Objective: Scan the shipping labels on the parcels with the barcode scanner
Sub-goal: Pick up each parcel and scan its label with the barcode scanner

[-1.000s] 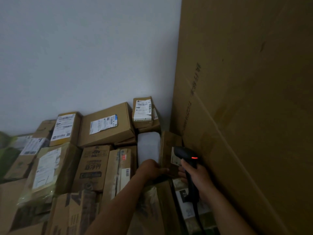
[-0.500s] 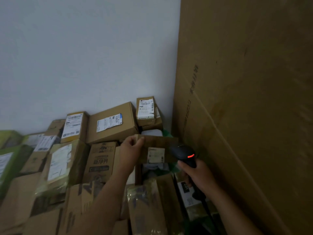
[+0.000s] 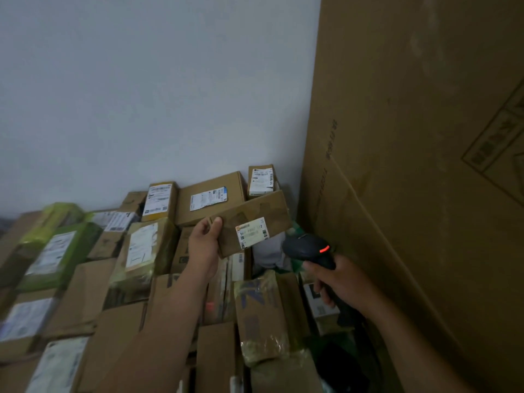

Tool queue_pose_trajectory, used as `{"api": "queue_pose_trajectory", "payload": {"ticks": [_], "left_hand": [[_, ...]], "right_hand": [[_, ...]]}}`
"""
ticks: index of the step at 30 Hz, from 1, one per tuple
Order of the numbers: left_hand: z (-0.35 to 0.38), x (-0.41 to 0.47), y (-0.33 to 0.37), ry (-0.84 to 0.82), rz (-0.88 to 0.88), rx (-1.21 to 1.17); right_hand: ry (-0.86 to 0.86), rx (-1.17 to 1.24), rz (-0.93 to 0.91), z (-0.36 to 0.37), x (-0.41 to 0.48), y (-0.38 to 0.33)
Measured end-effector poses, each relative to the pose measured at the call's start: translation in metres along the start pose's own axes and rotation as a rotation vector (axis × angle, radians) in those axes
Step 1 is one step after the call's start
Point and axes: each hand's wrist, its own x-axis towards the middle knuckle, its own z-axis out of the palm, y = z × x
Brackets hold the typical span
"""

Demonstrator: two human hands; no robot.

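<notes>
Parcel (image 3: 252,222), label (image 3: 253,232) up: left hand (image 3: 204,245) grasps its 9 o'clock end; scanner (image 3: 310,251), red-lit, at 3 o'clock: right hand (image 3: 344,282) grasps handle.

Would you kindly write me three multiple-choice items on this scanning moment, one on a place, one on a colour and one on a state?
1. Where is the flat brown parcel? A) gripped in the left hand, raised over the pile of parcels; B) lying on the floor; C) tucked under one arm.
2. What colour is the light on the barcode scanner? A) green; B) blue; C) red-orange.
3. What is the right hand doing? A) hanging open and empty; B) gripping the scanner's handle; C) pressing flat on the wall.
Answers: 1 A, its thumb pinches the parcel's near end; 2 C, a red-orange bar glows on the scanner's head; 3 B, its fingers wrap the black handle.
</notes>
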Motion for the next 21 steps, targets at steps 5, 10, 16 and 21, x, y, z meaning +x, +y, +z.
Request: {"api": "queue_pose_trajectory", "payload": {"ticks": [5, 10, 16, 21], "left_hand": [[-0.005, -0.020, 0.005, 0.005, 0.001, -0.013], [-0.008, -0.034, 0.008, -0.003, 0.026, -0.025], [-0.010, -0.042, 0.009, 0.017, 0.033, -0.039], [-0.013, -0.040, 0.003, 0.053, 0.037, -0.012]], "right_hand": [[-0.008, -0.068, -0.012, 0.007, -0.020, -0.008], [-0.004, -0.125, -0.029, 0.011, -0.035, -0.019], [0.007, -0.150, -0.040, 0.014, -0.044, -0.025], [-0.006, -0.173, -0.044, 0.014, -0.044, -0.025]]}}
